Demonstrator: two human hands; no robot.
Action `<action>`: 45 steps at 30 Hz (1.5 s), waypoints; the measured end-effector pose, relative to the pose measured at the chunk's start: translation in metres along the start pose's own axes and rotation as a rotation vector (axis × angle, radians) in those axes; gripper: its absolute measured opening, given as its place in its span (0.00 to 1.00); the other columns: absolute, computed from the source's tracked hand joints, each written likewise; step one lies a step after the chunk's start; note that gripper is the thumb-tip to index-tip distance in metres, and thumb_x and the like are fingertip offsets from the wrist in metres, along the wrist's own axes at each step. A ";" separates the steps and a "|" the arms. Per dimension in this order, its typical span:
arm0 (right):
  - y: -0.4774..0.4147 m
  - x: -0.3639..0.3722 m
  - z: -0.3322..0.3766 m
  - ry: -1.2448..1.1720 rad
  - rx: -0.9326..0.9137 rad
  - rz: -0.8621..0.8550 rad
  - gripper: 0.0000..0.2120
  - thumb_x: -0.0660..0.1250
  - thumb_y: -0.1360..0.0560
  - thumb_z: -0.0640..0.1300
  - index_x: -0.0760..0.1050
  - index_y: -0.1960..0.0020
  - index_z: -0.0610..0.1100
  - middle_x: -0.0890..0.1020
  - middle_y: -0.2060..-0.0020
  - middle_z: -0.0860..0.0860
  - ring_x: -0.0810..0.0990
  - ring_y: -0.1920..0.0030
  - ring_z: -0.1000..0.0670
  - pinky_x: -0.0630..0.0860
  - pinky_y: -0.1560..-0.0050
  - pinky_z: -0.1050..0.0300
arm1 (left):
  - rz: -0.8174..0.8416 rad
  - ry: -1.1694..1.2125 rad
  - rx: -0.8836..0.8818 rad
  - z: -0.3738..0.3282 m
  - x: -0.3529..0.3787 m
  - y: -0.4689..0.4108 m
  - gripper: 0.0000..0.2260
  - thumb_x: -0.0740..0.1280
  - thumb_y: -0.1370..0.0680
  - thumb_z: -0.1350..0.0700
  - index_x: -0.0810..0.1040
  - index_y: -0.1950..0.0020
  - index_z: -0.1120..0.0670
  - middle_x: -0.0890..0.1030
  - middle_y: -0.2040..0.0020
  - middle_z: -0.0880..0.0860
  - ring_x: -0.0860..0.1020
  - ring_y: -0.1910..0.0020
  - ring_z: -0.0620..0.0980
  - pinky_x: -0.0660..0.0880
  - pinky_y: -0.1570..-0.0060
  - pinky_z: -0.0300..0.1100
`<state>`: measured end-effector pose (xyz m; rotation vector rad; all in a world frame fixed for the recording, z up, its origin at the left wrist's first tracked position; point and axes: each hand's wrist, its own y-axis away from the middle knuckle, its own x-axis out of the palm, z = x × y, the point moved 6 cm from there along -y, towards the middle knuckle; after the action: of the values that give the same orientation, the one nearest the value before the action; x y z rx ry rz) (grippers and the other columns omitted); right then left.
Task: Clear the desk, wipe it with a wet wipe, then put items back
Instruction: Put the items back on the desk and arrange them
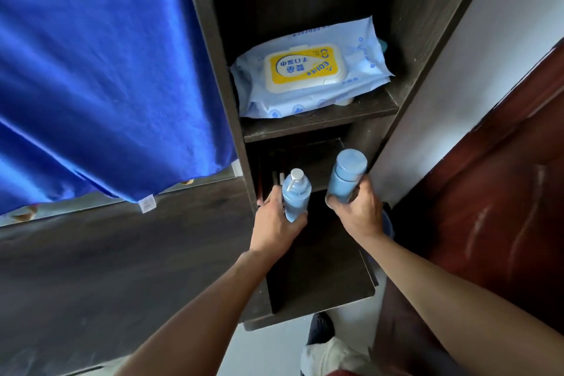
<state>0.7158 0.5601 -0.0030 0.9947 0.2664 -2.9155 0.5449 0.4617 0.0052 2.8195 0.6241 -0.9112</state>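
Note:
My left hand [276, 224] grips a light blue pump bottle [295, 195] with a white pump head, held upright. My right hand [358, 210] grips a light blue capped bottle [348, 175], also upright. Both bottles are in front of the lower compartment of a dark wooden shelf unit [317, 127]. On the shelf above lies a pale blue wet wipe pack [308, 70] with a yellow and white flip lid, its lid shut. The dark desk surface [122, 253] stretches to the left of my hands.
A blue curtain [100, 70] hangs at the left, over the back of the desk. A reddish-brown wooden door [503, 207] stands at the right, past a white wall [457, 70]. Below, the pale floor and a shoe [329, 354] show.

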 end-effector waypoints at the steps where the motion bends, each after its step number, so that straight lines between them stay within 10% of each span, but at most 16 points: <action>1: 0.014 0.000 0.006 0.013 -0.005 0.009 0.33 0.78 0.39 0.49 0.69 0.38 0.43 0.81 0.48 0.45 0.79 0.47 0.44 0.77 0.48 0.48 | 0.001 -0.009 0.011 0.003 -0.011 0.014 0.17 0.72 0.31 0.52 0.68 0.49 0.52 0.79 0.54 0.49 0.79 0.54 0.50 0.75 0.54 0.45; 21: 0.255 0.197 0.184 -0.009 -0.176 0.509 0.29 0.79 0.39 0.44 0.72 0.42 0.40 0.83 0.53 0.43 0.81 0.55 0.40 0.70 0.60 0.58 | -0.367 -0.207 -0.404 0.206 -0.302 0.280 0.15 0.72 0.33 0.54 0.65 0.59 0.52 0.73 0.67 0.48 0.72 0.68 0.47 0.66 0.71 0.36; 45: 0.268 0.516 0.383 0.060 -0.275 0.778 0.21 0.76 0.37 0.46 0.75 0.47 0.41 0.81 0.58 0.48 0.81 0.54 0.44 0.72 0.59 0.58 | -0.485 -0.168 -0.638 0.416 -0.524 0.166 0.17 0.74 0.32 0.55 0.66 0.55 0.52 0.75 0.63 0.46 0.74 0.65 0.47 0.65 0.67 0.39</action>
<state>0.1039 0.2322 -0.0594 0.8798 0.2103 -2.0879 0.0064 0.0331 -0.0311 2.0375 1.3266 -0.8045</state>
